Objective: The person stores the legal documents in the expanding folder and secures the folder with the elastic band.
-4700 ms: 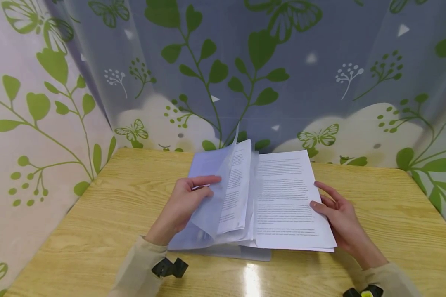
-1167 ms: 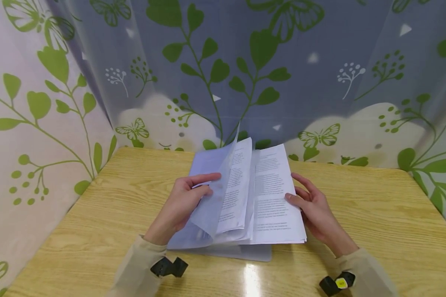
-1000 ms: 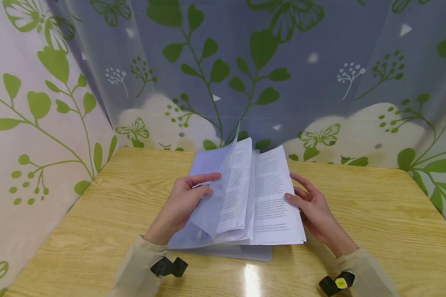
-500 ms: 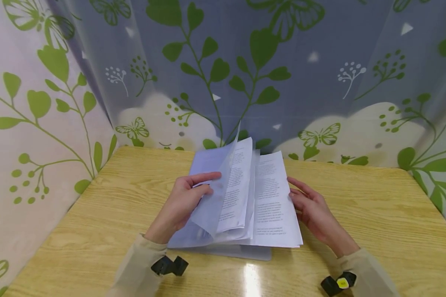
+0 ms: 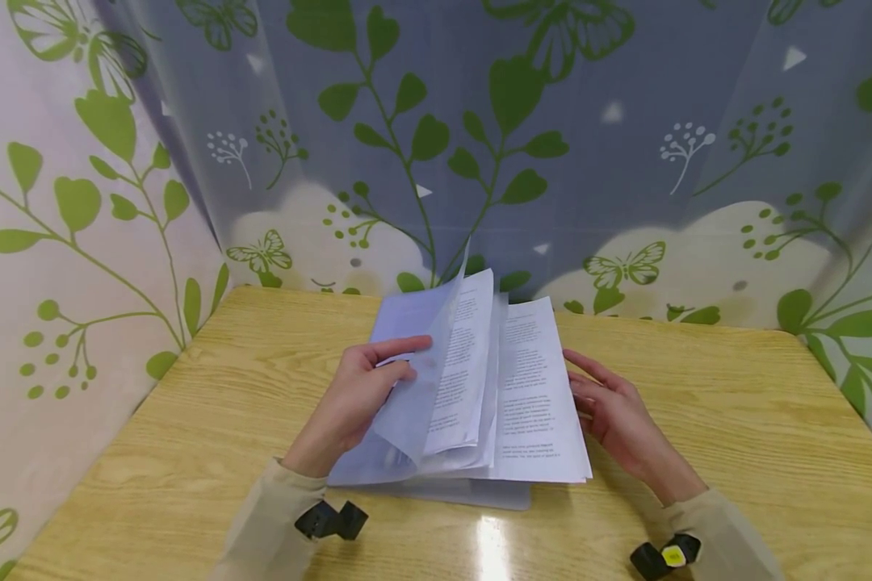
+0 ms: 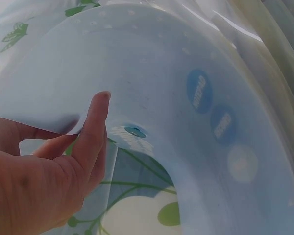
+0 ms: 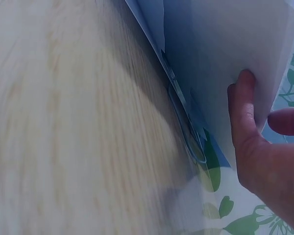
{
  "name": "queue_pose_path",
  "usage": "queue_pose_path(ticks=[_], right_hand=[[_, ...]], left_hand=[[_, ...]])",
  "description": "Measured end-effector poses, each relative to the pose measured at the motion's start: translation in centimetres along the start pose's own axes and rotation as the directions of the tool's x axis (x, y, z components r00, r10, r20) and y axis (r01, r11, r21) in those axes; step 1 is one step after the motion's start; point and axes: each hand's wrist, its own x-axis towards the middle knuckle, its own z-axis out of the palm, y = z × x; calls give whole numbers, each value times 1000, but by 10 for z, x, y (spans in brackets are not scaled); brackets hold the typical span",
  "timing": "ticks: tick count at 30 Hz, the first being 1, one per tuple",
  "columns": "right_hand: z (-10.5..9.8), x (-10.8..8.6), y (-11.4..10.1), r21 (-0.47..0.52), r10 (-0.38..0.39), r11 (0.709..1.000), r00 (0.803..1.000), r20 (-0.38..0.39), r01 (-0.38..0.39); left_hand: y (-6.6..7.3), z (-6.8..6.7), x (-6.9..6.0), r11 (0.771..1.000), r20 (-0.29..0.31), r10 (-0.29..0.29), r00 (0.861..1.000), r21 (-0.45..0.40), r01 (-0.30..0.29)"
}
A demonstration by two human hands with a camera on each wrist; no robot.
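Observation:
A translucent bluish plastic document folder (image 5: 407, 311) lies open on the table with several printed sheets inside. My left hand (image 5: 356, 395) pinches the folder's lifted clear cover (image 6: 137, 63) between thumb and fingers; a snap button (image 6: 135, 131) shows on it in the left wrist view. Out of the folder's right side sticks a stack of printed papers (image 5: 538, 395). My right hand (image 5: 614, 411) is at the stack's right edge. In the right wrist view its extended fingers (image 7: 245, 105) lie along the back of the papers, the thumb by their edge. The stack's left part is hidden inside the folder.
The wooden table (image 5: 727, 403) extends on both sides of the folder. A patterned curtain (image 5: 603, 161) hangs behind it, and another pale one (image 5: 65, 282) on the left. A black wrist device (image 5: 330, 521) sits on each sleeve.
The stack has shifted left into the folder, its right edge coming in with my right hand. That hand's thumb has left the front of the papers. My left hand keeps its place on the cover.

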Motion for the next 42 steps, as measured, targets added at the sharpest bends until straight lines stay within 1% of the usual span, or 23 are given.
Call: queue_pose_path(ticks=[7,15,23,35,42], right_hand=[[0,2,2,-19,-9,1000,1000,18,10],[4,4,2,-3,-11,1000,999,37,11],[10,4,2,-7,-16,1000,999,47,17],[16,6,4,-23,-15,1000,999,32,16],[19,7,5,-31,-10,999,999,36,11]], left_hand=[[0,0,0,1000,10,3,1000,-9,-2],[0,-1,-2,1000,23,4,1000,-14,-3],[1,0,-2,1000,18,5,1000,-14,-5],[0,1,-1,1000,9,-9,1000,-9,9],[-1,1,-1,1000,15,3,1000,-7,-3]])
